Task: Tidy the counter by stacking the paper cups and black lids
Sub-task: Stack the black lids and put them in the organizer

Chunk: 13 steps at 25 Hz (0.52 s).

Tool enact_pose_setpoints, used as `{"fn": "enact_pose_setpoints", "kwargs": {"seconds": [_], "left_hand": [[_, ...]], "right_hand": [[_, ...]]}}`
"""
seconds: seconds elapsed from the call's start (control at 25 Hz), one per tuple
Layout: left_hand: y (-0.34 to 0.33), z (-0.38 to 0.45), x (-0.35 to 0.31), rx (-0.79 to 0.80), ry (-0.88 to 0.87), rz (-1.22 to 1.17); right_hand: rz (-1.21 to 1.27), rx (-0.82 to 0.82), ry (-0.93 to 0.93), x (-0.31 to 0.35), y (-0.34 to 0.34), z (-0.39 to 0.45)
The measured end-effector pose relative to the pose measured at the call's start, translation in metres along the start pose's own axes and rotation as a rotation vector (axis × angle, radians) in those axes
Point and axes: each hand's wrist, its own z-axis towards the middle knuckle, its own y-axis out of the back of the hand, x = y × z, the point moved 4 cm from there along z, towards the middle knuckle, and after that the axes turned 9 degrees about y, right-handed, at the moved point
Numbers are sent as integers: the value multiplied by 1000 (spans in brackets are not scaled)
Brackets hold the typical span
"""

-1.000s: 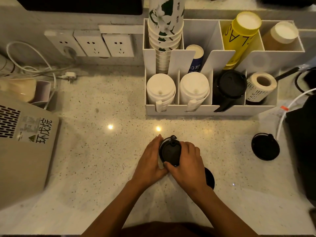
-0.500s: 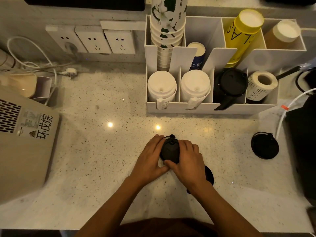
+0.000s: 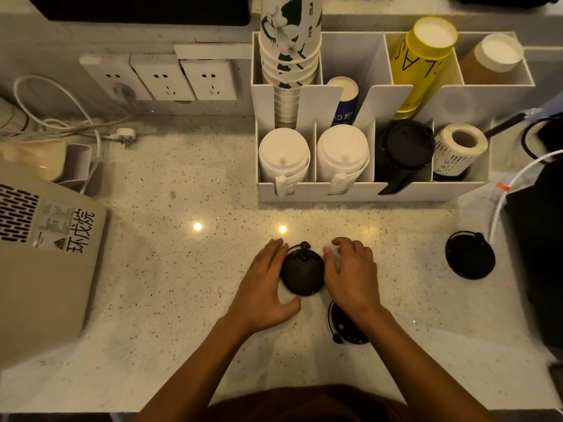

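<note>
A black lid point(image 3: 301, 271) sits on the counter point(image 3: 182, 269) between my hands, with a pale edge showing under its near left side. My left hand point(image 3: 263, 287) cups its left side, fingers alongside it and thumb curled round its near edge. My right hand point(image 3: 352, 275) is just off its right side, fingers relaxed, with a thin gap. A second black lid point(image 3: 342, 328) lies partly hidden under my right wrist. A third black lid point(image 3: 470, 255) lies far right. Stacked paper cups point(image 3: 289, 56) stand in the white organizer point(image 3: 350, 193).
The organizer also holds white lid stacks point(image 3: 283, 153), a black lid stack point(image 3: 403, 147), a label roll point(image 3: 460, 147) and yellow cups point(image 3: 423, 56). A beige machine point(image 3: 45, 254) fills the left. Wall sockets point(image 3: 158, 77) and cables are at back left; dark equipment point(image 3: 539, 254) is at right.
Both hands were pressed close together over the lid; now they have spread apart, the right hand has come off it, and the whole lid top shows.
</note>
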Motion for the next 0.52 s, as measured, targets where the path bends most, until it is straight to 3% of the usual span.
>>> {"fn": "enact_pose_setpoints", "kwargs": {"seconds": [0.24,0.52], "left_hand": [[1,19,-11,-172,172,-84],[-11,49,-22,-280,304,-60]], "right_hand": [[-211,45,-28,3,-15,18],[-263,-76,21,17,-32,38]]}}
